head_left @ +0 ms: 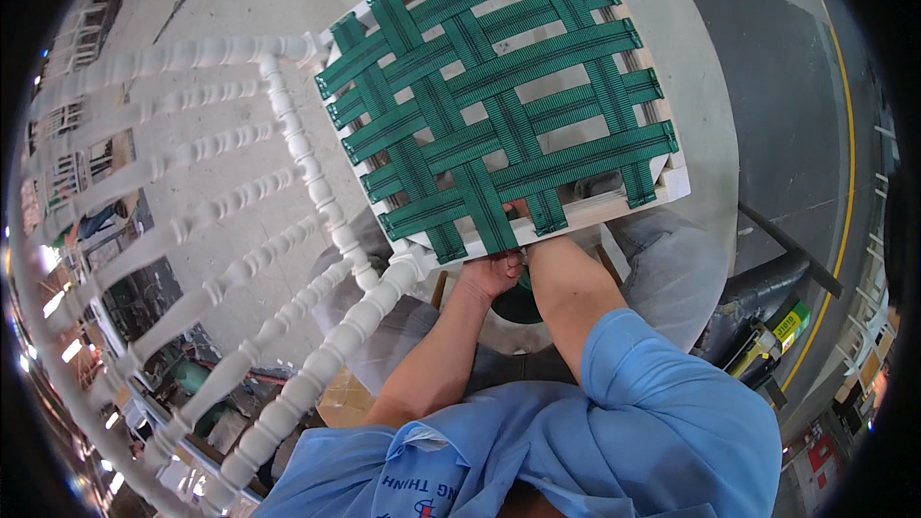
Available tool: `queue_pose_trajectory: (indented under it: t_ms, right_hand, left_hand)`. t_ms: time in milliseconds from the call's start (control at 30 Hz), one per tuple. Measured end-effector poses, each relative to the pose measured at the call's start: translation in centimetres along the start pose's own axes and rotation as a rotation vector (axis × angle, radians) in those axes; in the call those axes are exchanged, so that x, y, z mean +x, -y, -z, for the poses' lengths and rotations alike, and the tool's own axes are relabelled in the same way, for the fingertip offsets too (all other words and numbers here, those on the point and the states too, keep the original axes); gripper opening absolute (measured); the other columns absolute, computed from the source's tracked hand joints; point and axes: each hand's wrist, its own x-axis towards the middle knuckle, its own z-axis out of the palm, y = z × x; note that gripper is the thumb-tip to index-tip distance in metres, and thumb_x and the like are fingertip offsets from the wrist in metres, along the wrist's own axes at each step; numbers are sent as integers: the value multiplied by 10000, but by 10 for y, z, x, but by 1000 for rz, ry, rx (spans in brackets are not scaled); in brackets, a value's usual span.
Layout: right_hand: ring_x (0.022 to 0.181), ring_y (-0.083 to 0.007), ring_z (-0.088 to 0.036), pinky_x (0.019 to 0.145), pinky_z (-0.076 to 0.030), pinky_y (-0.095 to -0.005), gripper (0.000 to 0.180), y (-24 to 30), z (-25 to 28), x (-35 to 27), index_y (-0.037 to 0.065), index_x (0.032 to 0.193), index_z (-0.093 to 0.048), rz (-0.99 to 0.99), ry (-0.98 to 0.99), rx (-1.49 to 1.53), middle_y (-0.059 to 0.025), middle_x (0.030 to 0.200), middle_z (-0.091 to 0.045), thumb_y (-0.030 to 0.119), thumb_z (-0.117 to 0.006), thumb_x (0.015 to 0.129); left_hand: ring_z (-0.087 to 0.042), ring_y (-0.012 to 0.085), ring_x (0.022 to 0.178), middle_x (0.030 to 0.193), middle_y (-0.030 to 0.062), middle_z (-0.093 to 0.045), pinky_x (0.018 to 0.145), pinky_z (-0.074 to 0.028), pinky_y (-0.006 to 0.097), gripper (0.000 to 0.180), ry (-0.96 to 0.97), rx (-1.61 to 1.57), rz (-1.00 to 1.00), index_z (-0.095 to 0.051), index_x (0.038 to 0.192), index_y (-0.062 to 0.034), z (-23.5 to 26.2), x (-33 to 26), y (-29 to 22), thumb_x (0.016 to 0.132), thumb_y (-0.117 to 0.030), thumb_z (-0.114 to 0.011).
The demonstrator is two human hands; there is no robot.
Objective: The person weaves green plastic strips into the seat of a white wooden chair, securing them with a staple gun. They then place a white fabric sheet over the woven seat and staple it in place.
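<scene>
A white chair with turned spindles lies tipped before me, its seat frame [676, 180] criss-crossed by woven green webbing straps [561, 72]. My left hand [491, 276] is at the near rail, fingers curled in where one strap [484, 211] runs down over the edge; the fingertips are partly hidden. My right forearm [576, 293] passes beneath the seat. A little skin, seemingly of my right hand [516, 207], shows through a gap in the straps, but its fingers are hidden. Just below my hands, between my legs, is a dark green rounded thing [518, 302], partly covered.
The spindled chair back [307, 168] spreads to the left, close to my left arm. A dark padded bench or seat [758, 293] stands at right, with a yellow-green box [791, 324] near it. Grey floor with a yellow line [848, 163] lies beyond.
</scene>
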Motion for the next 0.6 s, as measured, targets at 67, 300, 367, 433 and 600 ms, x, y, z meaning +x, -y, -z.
queue_pose_trajectory:
  t_ms: [67,300,367,433,600]
  right_hand:
    - [747,-226,-691,496,-555,-403,445,2,-2,8,150,1211,-673,-15,-17,-6,-62,911,-702,541,-512,1070]
    - [754,-230,-692,502,-555,-416,437,-8,15,30,150,1240,-669,-66,-52,15,-68,918,-701,522,-515,1072]
    - [756,-231,-692,504,-555,-419,435,-8,17,36,150,1248,-668,-66,-51,20,-70,920,-701,517,-516,1072]
    - [758,-232,-692,505,-555,-422,433,-13,19,30,149,1256,-667,-92,-55,-3,-72,921,-701,512,-516,1072]
    - [762,-235,-693,509,-555,-431,430,-3,7,33,149,1277,-665,-59,-45,-3,-76,926,-700,498,-518,1073]
  left_hand:
    - [-591,198,687,1025,57,-751,518,-435,331,322,-166,3,-36,-688,1130,-103,-4,18,-4,1003,-394,-637]
    - [-710,279,926,1056,91,-759,736,-608,386,385,-458,-132,-273,-699,1211,-86,-49,38,-20,990,-399,-659]
    - [-708,272,912,1043,82,-756,723,-604,385,368,-428,-174,-269,-700,1199,-91,-49,50,-28,990,-391,-656]
    - [-705,266,898,1031,73,-752,709,-599,385,351,-414,-214,-259,-702,1188,-97,-40,47,-25,989,-382,-653]
    - [-698,250,863,1000,52,-742,674,-588,382,310,-352,-176,-204,-706,1160,-110,-26,52,-22,987,-361,-646]
